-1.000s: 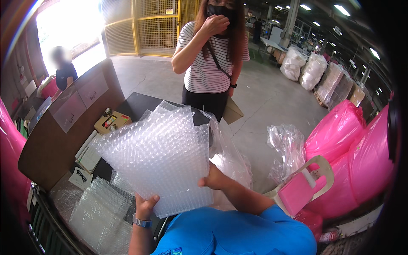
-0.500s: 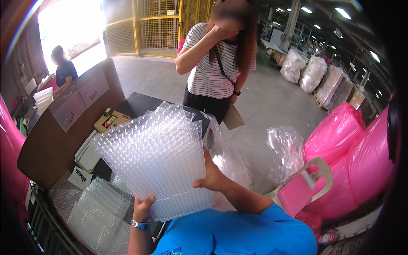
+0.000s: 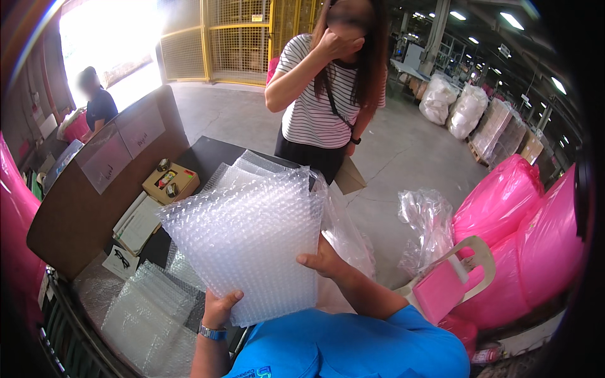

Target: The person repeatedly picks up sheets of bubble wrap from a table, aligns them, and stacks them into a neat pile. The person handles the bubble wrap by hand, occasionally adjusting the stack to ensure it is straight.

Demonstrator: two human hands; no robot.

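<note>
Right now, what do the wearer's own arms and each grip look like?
The left grip and right grip are gloveless human hands. A silvery, metal-banded wristwatch is worn on the left side only. The bright blue, short-sleeved fabric shirt leaves the right forearm bare, and no cables show.

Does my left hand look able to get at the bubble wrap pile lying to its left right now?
Probably yes, if it lets go first: the left hand is gripping the held bubble wrap, but the bubble wrap pile lies close beside it with nothing visible in between.
</note>
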